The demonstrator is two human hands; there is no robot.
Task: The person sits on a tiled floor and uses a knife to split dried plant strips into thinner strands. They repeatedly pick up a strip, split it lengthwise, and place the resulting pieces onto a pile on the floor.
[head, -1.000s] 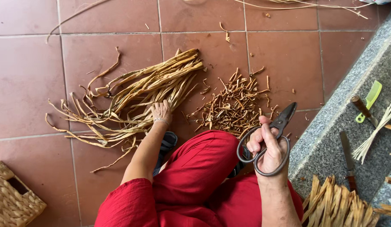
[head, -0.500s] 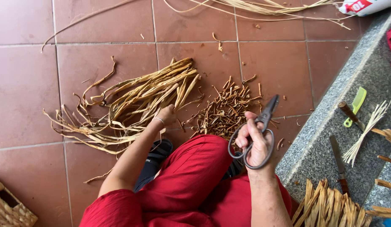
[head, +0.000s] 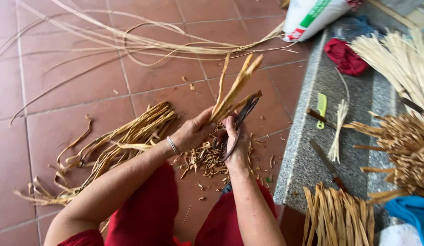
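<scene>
Above the red tiles, her left hand (head: pixel 191 133) grips upright dried strips (head: pixel 235 86); right hand (head: pixel 235 141) clasps scissors (head: pixel 241 120) touching them.

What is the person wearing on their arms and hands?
Both forearms are bare, with no gloves on either hand. The left hand has a thin silver bracelet around the wrist. The right hand shows no ring, watch or bracelet. A red sleeve shows at the left upper arm.
</scene>
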